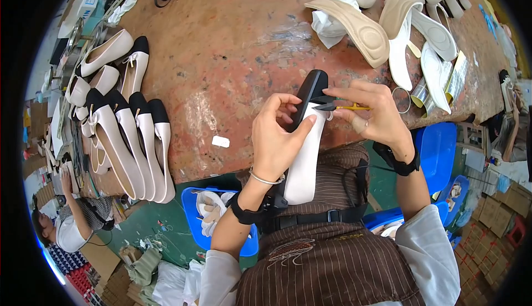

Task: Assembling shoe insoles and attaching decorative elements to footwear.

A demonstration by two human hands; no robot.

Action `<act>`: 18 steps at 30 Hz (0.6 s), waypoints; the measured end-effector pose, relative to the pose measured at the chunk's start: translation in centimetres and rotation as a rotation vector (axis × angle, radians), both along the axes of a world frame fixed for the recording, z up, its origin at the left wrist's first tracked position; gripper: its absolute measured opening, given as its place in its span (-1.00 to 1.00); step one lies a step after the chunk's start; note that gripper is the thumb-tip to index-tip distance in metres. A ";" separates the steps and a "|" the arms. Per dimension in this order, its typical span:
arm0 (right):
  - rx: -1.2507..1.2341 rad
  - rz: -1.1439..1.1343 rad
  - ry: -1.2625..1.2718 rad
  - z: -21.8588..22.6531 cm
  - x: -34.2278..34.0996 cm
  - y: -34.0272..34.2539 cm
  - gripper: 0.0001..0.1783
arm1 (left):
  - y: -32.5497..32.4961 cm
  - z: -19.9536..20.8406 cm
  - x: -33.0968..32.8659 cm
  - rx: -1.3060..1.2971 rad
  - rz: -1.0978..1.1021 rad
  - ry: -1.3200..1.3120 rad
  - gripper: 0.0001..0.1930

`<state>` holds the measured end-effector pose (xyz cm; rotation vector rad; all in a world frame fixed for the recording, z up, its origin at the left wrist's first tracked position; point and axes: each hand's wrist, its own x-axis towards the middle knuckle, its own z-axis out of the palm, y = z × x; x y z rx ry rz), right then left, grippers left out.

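Note:
My left hand (277, 134) is closed around a flat shoe (305, 167), cream with a black toe, held upright over the table's near edge with the toe pointing away from me. My left thumb presses on its cream side. From the right, my right hand (374, 109) grips a small pair of thread snips (352, 108) with yellow handles and dark blades. The blade tips lie at the shoe's side, by the seam between black toe and cream upper. Whether they touch a thread is too small to tell.
Finished cream-and-black flats (124, 145) stand in rows at the left. Padded insoles (360, 29), loose white pieces and pale shoes lie at the far right. A white scrap (220, 141) sits on the worn table (210, 57). Blue bins (435, 156) stand below; another person (72, 223) works at left.

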<state>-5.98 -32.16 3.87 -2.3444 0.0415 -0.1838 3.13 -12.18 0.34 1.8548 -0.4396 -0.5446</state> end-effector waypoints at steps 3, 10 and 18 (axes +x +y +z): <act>0.093 -0.021 -0.031 -0.2 0.2 -0.4 -0.57 | -0.1 -0.4 -0.1 -0.015 -0.004 0.012 -0.65; 0.055 0.024 -0.031 -1.1 0.8 -0.6 -0.59 | -0.1 -0.6 -0.1 -0.031 0.027 0.041 -0.66; -0.070 0.036 -0.089 -1.5 1.4 0.0 -0.55 | -0.3 -0.5 -0.3 -0.002 0.033 0.013 -0.66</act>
